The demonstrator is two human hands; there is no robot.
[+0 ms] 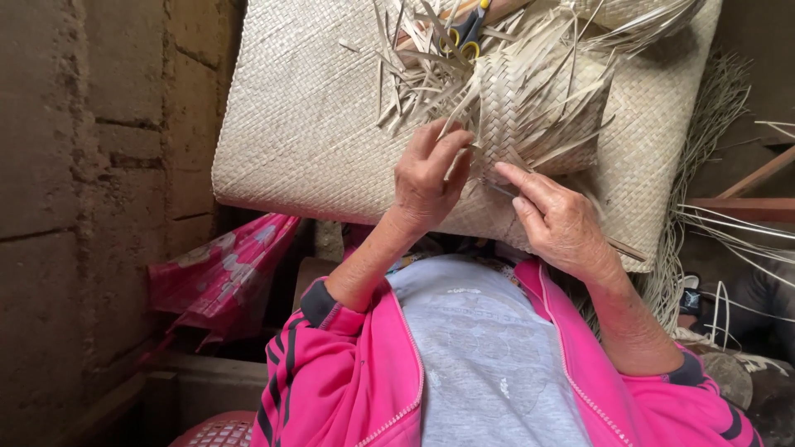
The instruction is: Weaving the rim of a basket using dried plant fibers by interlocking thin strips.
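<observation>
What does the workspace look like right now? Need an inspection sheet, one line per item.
Surface: large woven mat under the work.
Job's things: small half-woven piece with loose strip ends sticking out.
Clutter: scissors with yellow and blue handles at top; loose strips at right.
Hands: left hand pinches a strip at the piece's edge; right hand holds another strip beside it.
Cables: nothing seen.
Surroundings: rough block wall; pink patterned fabric; pink basket.
</observation>
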